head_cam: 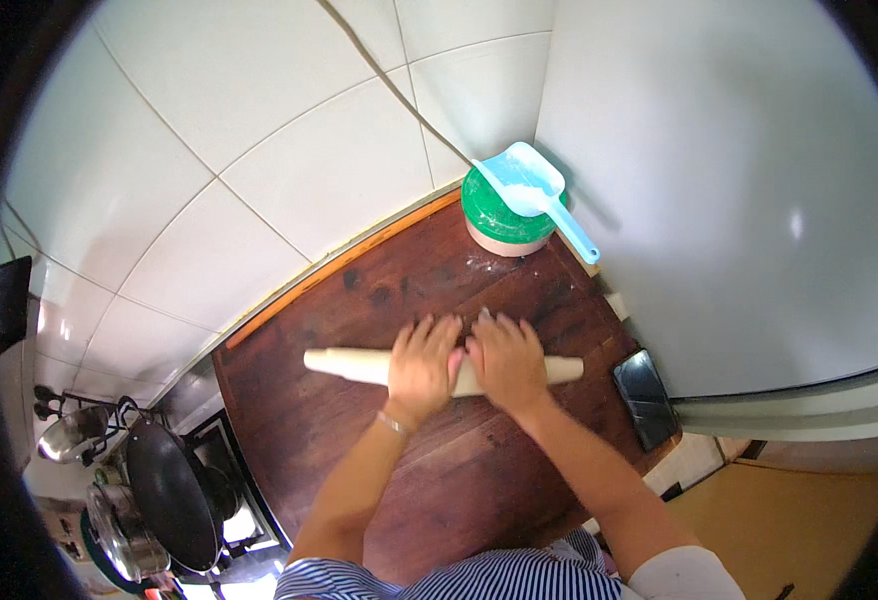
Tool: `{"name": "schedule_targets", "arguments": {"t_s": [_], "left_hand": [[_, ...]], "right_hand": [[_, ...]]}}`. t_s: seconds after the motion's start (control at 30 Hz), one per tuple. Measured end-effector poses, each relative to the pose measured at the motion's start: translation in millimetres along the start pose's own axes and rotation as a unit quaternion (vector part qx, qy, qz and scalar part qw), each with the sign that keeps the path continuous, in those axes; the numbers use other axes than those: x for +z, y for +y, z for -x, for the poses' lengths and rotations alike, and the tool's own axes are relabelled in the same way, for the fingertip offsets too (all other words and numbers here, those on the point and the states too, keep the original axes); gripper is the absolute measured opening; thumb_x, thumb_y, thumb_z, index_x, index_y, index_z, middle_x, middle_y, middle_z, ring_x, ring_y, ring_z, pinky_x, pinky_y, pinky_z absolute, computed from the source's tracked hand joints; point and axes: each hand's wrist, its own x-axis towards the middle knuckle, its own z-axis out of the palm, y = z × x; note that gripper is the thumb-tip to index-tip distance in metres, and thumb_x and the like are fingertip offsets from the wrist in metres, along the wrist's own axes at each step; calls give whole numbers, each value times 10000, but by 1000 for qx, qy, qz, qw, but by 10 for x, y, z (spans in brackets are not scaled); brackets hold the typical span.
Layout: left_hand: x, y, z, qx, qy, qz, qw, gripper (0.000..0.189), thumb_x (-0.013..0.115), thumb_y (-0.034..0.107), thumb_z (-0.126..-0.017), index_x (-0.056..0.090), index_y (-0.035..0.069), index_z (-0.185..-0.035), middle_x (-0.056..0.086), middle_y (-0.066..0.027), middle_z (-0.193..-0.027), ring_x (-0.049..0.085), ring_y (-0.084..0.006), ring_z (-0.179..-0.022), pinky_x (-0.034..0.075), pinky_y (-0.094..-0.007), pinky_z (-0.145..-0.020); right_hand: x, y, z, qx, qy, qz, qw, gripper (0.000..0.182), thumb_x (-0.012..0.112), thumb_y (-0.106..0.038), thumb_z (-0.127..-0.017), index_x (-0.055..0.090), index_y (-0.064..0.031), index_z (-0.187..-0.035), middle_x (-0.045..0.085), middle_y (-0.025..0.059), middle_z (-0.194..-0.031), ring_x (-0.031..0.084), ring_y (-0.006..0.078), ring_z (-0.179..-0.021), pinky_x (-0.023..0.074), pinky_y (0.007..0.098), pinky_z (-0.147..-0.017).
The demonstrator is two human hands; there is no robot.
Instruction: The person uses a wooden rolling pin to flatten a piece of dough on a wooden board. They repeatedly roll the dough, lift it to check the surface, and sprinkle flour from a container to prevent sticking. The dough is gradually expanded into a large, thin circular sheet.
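Note:
A pale wooden rolling pin [349, 365] lies crosswise over the dark wooden countertop [439, 480], reaching out past both hands. My left hand [425, 364] rests on it left of its middle, palm down, with slightly blurred fingers pointing away from me. Close beside it, my right hand [508, 360] presses on the pin in the same way. Whatever may be under the hands and pin is hidden. Beyond them stands a round tub with a green lid [495, 214], and a light blue plastic scoop [525, 180] dusted with white powder lies on the lid.
A black smartphone [645, 401] lies at the counter's right edge, near a pale smooth panel [724, 187]. White wall tiles [319, 165] border the far side. At the left are a stove, a black wok [172, 495] and a lidded metal pot [120, 525].

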Motion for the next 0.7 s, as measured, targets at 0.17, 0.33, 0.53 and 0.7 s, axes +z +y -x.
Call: {"name": "schedule_targets", "arguments": {"t_s": [0.17, 0.33, 0.53, 0.7], "left_hand": [[-37, -356, -700, -9, 91, 8, 996, 340, 529, 235, -929, 587, 36, -1200, 627, -127, -1202, 559, -323, -1164, 377, -484, -1016], [195, -438, -691, 23, 64, 1, 998, 263, 548, 252, -913, 627, 50, -1062, 653, -117, -1055, 592, -315, -1024, 419, -451, -919], [165, -1169, -680, -52, 93, -74, 992, 235, 517, 246, -938, 589, 84, -783, 589, -100, -784, 552, -310, -790, 413, -449, -732], [146, -1100, -394, -95, 111, -117, 982, 238, 495, 237, -944, 579, 82, -784, 591, -99, -793, 553, -305, -806, 408, -438, -729]], "right_hand": [[82, 313, -567, -1, 47, 6, 999, 272, 573, -310, -920, 615, -74, -793, 591, 74, -833, 572, 287, -836, 463, 448, -757], [182, 531, -619, -16, 58, 68, 996, 282, 591, -303, -911, 617, -83, -737, 567, 75, -791, 567, 264, -801, 464, 429, -662], [211, 733, -573, 16, 45, 101, 994, 332, 553, -314, -928, 599, -110, -670, 588, 85, -696, 587, 281, -707, 468, 424, -598], [205, 769, -633, 13, 9, 99, 995, 320, 548, -328, -932, 626, -95, -728, 641, 110, -757, 620, 285, -740, 500, 440, -619]]}}
